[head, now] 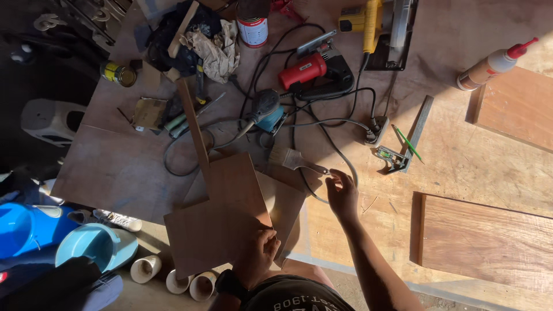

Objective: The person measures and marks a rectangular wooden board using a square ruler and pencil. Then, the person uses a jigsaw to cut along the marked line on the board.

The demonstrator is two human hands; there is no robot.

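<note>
My left hand (pixel 260 253) grips the near corner of a flat brown wooden panel (pixel 216 233) that lies over other stacked panels (pixel 237 183) at the workbench's near edge. My right hand (pixel 342 194) reaches forward, its fingers pinching the tip of a paintbrush's (pixel 296 159) wooden handle. The brush lies on the bench with its pale bristles pointing left, just past the stacked panels.
Power tools lie at the back: a red jigsaw (pixel 308 70), a yellow circular saw (pixel 380 29), a blue sander (pixel 266 110), with tangled cables. A glue bottle (pixel 494 64), a combination square (pixel 406 144), a green pencil (pixel 408 143), cans (pixel 252 23), rags. Wooden boards (pixel 484 239) lie at right.
</note>
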